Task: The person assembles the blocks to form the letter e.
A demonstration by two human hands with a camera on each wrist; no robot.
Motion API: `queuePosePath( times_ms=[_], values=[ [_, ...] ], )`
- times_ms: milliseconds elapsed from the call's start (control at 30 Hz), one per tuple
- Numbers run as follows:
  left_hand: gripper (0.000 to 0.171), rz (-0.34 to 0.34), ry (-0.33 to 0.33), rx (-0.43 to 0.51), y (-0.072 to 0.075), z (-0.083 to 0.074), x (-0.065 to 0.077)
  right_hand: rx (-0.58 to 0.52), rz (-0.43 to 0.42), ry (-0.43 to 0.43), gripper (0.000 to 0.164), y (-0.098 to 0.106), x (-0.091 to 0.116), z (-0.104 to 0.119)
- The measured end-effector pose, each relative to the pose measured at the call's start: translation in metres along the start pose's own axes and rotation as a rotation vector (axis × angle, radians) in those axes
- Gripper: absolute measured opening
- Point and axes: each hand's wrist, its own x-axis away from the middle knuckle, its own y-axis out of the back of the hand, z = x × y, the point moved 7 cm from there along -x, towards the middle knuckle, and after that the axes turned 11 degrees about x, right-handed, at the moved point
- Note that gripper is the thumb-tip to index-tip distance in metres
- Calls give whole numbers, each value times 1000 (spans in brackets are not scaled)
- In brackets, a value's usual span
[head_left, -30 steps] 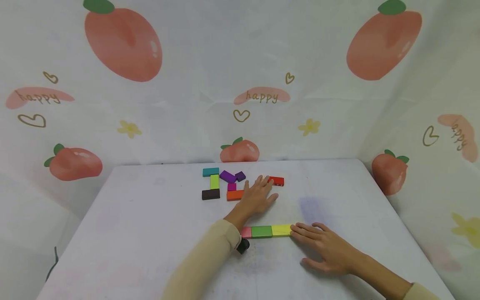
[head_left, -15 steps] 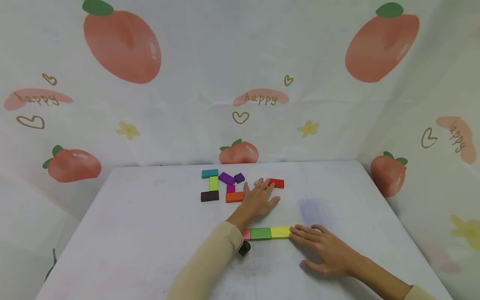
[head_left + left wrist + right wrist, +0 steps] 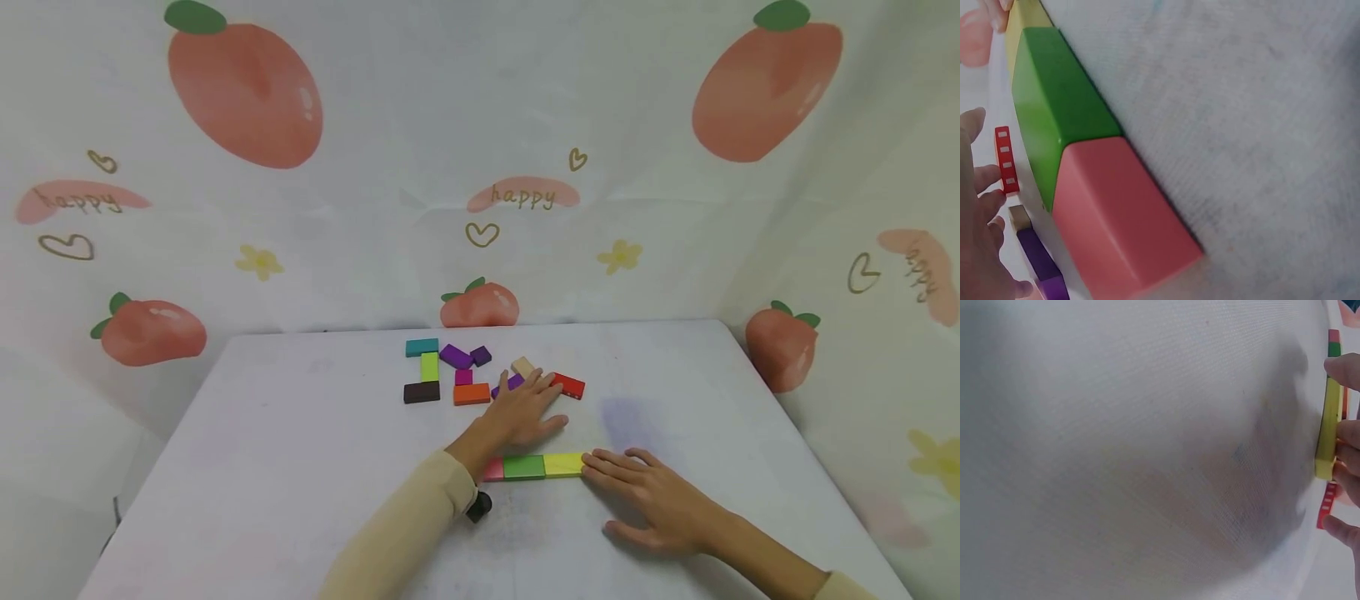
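A white cloth printed with fruit (image 3: 397,125) hangs behind a white table (image 3: 315,450), where small coloured blocks lie flat. Taking the green block (image 3: 523,467) as the centre of the clock, the yellow block (image 3: 562,465) touches it at three and the pink block (image 3: 1119,212) at nine, while the red block (image 3: 568,386) lies skewed at one o'clock, at the left hand's (image 3: 517,417) fingers. The likeliest slip, I judge, is those fingers catching the beige block (image 3: 522,365) or the half-covered purple block (image 3: 515,381), both near twelve, should the red one be dragged with so wide a spread. The row is also at risk: the left wrist and its black camera (image 3: 478,505) sit low beside the pink end and could knock it askew if the forearm drops, and a push towards nine from the right hand (image 3: 660,504) might buckle the line. The left forearm reaches in from eight o'clock, palm down, fingers apart and clamped on nothing; whether they press the red block firmly I cannot tell. The right arm comes from about four, palm down, its fingers extended, tips at the yellow block's outer end, thumb held away at about five.
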Motion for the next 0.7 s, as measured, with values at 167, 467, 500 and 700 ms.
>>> queuePosePath(
  times_ms=[167, 467, 500, 700],
  values=[
    [64, 11, -41, -2, -3, -3, 4, -1, 2, 5, 70, 0, -2, 1],
    [64, 59, -112, 45, -8, -11, 8, -7, 7, 26, 70, 0, -2, 2],
    [64, 64, -120, 40, -9, -12, 8, -6, 9, 27, 70, 1, -2, 2],
    [63, 69, -165, 5, -11, -18, 10, -1, 46, 8, 70, -1, -1, 2]
  ],
)
